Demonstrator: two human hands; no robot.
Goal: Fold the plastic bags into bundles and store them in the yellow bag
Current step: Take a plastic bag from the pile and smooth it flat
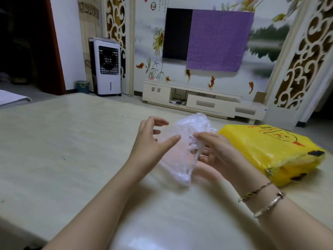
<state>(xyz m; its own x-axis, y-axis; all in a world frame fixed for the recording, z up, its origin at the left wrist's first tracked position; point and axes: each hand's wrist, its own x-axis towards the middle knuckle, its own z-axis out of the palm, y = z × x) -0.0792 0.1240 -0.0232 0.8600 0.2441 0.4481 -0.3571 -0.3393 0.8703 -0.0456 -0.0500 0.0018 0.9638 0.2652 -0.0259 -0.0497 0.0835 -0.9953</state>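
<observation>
Right hand (219,150): fingers curled into the gathered edge of a clear plastic bag (180,150), pinching it at mid-height. Bag is held up off the table (72,159), crumpled, its lower end hanging near the tabletop. Left hand (153,139): fingers spread and mostly straight, thumb laid against the bag's left face, not gripping (other fingertips are just off the film or barely touching, can't tell which). Right wrist carries a metal bangle (269,204) and a thin cord bracelet (255,192).

Yellow bag (270,150) lies flat on the table just right of the right hand, mouth facing near-right, looks partly filled, dark bits showing at the opening.

Far side of the room: low white TV cabinet (203,101), wall TV (177,33) half covered by a purple cloth (218,40), white air cooler (107,67) at far left.
</observation>
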